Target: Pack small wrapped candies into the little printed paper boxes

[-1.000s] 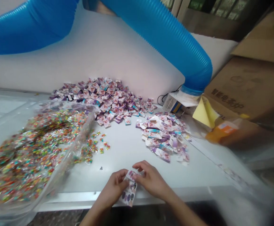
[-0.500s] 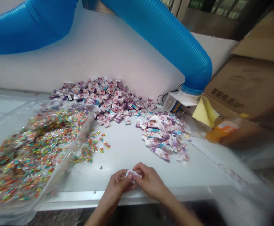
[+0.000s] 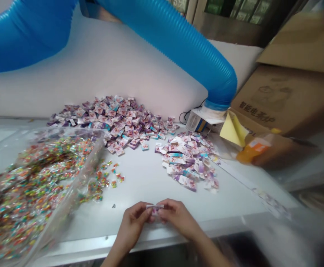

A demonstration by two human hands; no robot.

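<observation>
Between my two hands, just over the table's front edge, is a small printed carton (image 3: 155, 208), white with pink and purple. My left hand (image 3: 135, 220) pinches its left end, and my right hand (image 3: 177, 217) pinches its right end. Fingers cover much of it. Beyond my hands to the right lies a pile of flat-looking printed cartons (image 3: 188, 157). A larger heap of boxy small cartons (image 3: 117, 118) rests against the wall. Left of my hands, small clear packets of colourful candy-like pieces (image 3: 99, 185) lie loose on the table.
A clear plastic bin (image 3: 75, 189) full of the colourful packets takes up the left side. A blue flexible duct (image 3: 178, 44) runs overhead to a small box-shaped device (image 3: 198, 120). Cardboard boxes (image 3: 295, 96), a yellow paper (image 3: 233, 129) and an orange pouch (image 3: 253, 150) stand at right.
Both hands have turned the small carton from tilted to level, its edge now facing me. The view has shifted slightly to the right.
</observation>
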